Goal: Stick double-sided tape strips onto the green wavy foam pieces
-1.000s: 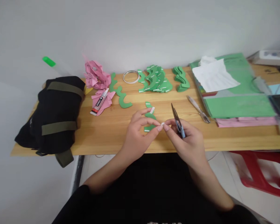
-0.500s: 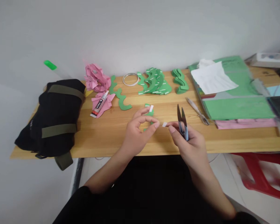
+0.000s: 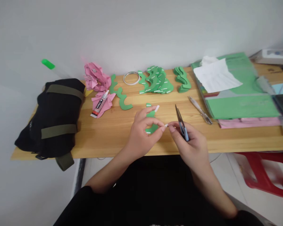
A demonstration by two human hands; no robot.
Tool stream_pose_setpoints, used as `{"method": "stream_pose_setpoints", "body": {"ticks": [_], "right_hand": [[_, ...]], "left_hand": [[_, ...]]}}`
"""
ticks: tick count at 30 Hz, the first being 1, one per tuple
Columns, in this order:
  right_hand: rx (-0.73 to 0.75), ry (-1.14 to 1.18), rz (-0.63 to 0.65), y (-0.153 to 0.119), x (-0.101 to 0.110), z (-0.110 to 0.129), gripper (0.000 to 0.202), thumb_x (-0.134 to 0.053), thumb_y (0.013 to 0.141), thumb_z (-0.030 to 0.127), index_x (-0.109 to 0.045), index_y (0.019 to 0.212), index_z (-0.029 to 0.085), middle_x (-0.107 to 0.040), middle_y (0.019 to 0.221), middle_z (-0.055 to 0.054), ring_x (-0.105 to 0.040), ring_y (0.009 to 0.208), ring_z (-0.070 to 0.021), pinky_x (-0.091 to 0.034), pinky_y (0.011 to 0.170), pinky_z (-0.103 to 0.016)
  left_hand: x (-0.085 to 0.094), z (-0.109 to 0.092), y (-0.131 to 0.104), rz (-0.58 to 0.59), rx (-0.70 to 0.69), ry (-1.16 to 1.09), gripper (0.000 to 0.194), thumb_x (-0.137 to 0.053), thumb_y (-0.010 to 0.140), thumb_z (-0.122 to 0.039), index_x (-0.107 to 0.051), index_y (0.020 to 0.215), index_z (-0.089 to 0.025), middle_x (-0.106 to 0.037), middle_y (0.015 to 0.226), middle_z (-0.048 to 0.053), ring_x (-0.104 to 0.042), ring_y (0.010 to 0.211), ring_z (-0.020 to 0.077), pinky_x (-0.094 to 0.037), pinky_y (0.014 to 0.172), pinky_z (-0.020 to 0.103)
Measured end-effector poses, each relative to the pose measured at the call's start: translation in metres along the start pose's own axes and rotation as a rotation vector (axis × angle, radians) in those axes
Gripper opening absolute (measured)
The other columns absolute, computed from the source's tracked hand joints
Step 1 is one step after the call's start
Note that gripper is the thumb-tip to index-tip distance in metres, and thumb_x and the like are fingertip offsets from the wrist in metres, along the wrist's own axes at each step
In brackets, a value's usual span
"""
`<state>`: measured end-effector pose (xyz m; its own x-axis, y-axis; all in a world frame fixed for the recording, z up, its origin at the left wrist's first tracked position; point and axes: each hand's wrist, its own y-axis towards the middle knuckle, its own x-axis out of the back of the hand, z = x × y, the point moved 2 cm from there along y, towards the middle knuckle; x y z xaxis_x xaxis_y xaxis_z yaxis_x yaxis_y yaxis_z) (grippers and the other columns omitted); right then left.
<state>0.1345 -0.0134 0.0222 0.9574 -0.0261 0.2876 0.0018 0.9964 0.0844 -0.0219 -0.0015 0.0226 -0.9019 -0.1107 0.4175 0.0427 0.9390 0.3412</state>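
My left hand [image 3: 145, 131] and my right hand [image 3: 191, 138] meet fingertip to fingertip over the front of the table. Between them is a tiny white strip [image 3: 166, 125], likely tape, pinched by the left thumb and index finger and touching the right fingertips. A second white strip [image 3: 157, 108] clings to another left fingertip. Thread snips [image 3: 183, 127] with blue handles rest in my right hand, blades pointing up and away. Under the left hand lies a wavy green paper piece [image 3: 152, 128] with white strips on it, partly hidden by the fingers.
Wavy green pieces with white strips [image 3: 158, 80], a green stack [image 3: 181, 80] and a tape roll [image 3: 131, 78] lie along the wall. A glue tube [image 3: 99, 105] sits on pink paper beside a black bag [image 3: 58, 119]. Rightward are a pen [image 3: 200, 110] and green sheets [image 3: 242, 106].
My left hand has moved slightly right, its fingertips now meeting the white strip at the right hand. The snips have tilted left, and their blades appear closer together.
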Motion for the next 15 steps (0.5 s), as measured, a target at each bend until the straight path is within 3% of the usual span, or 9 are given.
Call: {"method": "stream_pose_setpoints", "body": {"ticks": [3,7,11,15], "right_hand": [[-0.049,0.025,0.002,0.0,-0.001,0.0,0.016,-0.059,0.089,0.032,-0.071,0.086,0.022,-0.065,0.067,0.0,-0.058,0.06,-0.0142,-0.047,0.057,-0.027],[-0.143,0.106,0.013,0.001,-0.004,-0.003,0.02,-0.059,0.089,0.036,-0.071,0.092,0.022,-0.046,0.053,0.005,-0.051,0.055,-0.0147,-0.042,0.053,-0.027],[-0.164,0.12,0.015,0.002,-0.004,-0.009,0.027,-0.061,0.086,0.038,-0.07,0.106,0.022,-0.048,0.056,0.004,-0.047,0.053,-0.0145,-0.038,0.05,-0.027],[-0.175,0.157,0.016,0.001,-0.003,-0.009,0.025,-0.06,0.086,0.038,-0.071,0.101,0.022,-0.043,0.054,0.005,-0.046,0.053,-0.0145,-0.037,0.051,-0.028]], "left_hand": [[-0.002,0.002,0.001,0.014,0.012,-0.029,0.004,-0.069,0.081,-0.022,-0.07,0.077,-0.022,-0.064,0.128,0.011,-0.059,0.125,0.0264,-0.045,0.106,0.052],[-0.003,0.004,0.001,0.024,0.033,-0.043,0.005,-0.068,0.081,-0.022,-0.07,0.077,-0.023,-0.064,0.13,0.01,-0.058,0.125,0.027,-0.047,0.104,0.052],[-0.002,0.006,0.001,0.04,0.018,-0.045,0.004,-0.069,0.08,-0.021,-0.071,0.077,-0.023,-0.063,0.132,0.009,-0.057,0.126,0.0274,-0.047,0.104,0.052],[0.001,0.011,0.003,-0.038,0.006,0.024,0.003,-0.07,0.082,-0.023,-0.073,0.081,-0.023,-0.065,0.125,0.01,-0.059,0.122,0.0269,-0.046,0.105,0.052]]}}
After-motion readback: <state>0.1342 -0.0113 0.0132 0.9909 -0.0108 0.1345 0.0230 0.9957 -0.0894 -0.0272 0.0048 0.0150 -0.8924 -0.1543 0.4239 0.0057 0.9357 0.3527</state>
